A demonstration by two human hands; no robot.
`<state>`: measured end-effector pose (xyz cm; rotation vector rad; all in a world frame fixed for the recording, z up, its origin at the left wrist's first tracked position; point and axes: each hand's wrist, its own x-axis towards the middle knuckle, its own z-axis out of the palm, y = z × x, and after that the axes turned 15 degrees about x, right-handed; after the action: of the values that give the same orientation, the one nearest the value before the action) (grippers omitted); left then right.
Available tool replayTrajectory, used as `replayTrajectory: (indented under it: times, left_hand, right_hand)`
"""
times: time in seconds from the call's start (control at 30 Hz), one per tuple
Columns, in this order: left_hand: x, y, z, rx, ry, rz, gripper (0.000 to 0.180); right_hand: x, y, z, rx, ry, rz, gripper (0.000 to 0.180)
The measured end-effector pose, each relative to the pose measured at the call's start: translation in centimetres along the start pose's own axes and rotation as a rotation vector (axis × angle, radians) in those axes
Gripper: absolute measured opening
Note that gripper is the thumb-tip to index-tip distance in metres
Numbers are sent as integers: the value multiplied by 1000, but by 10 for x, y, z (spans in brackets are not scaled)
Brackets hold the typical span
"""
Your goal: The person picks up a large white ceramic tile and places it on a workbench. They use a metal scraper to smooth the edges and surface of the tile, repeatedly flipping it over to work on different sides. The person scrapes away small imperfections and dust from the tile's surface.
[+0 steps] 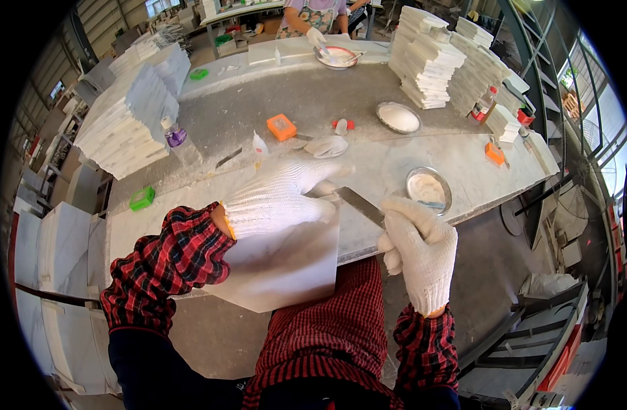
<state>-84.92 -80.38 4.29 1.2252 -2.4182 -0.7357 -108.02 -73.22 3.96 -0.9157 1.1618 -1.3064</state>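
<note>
A white, grey-veined marble slab [286,263] is in front of me, its lower corner out past the table's near edge. My left hand [283,198], in a white knitted glove, grips the slab near its far right corner, the thumb over the face and part of the fingers out of sight. In my gloved right hand [423,249] is a flat metal scraper blade [361,206]. Its tip lies at the slab's right edge, close to my left thumb; the gripped end is hidden by my fingers. Beyond that hand stands a metal bowl [428,188] of whitish paste, a tool in it.
Marble stacks rise at left [132,123] and right [423,61]. On the worktable [245,109] are an orange box [281,127], a grey-white glove [326,146], a small white bottle [259,143], a green box [142,198] and another paste bowl [398,117]. Across it, a co-worker's gloved hand [316,37] works over a red-rimmed bowl [337,57].
</note>
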Motion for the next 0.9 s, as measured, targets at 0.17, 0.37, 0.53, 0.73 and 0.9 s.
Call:
replayTrajectory:
  times: [0.17, 0.37, 0.53, 0.73, 0.9]
  left_hand:
    - [2, 6, -3, -69, -17, -16, 80]
    - [1, -1, -1, 78, 28, 45, 79]
    - [1, -10, 4, 155, 74, 88, 78]
    - [0, 2, -2, -141, -86, -86, 66]
    - [-2, 0, 0, -226, -59, -45, 61]
  right_hand:
    - [-1, -2, 0, 1, 4, 1, 24]
    - [-2, -3, -3, -27, -3, 15, 23]
    - [-7, -6, -8, 15, 10, 23, 23]
    - [2, 4, -46, 67, 149, -88, 23]
    - [35, 37, -93, 16, 328, -122, 24]
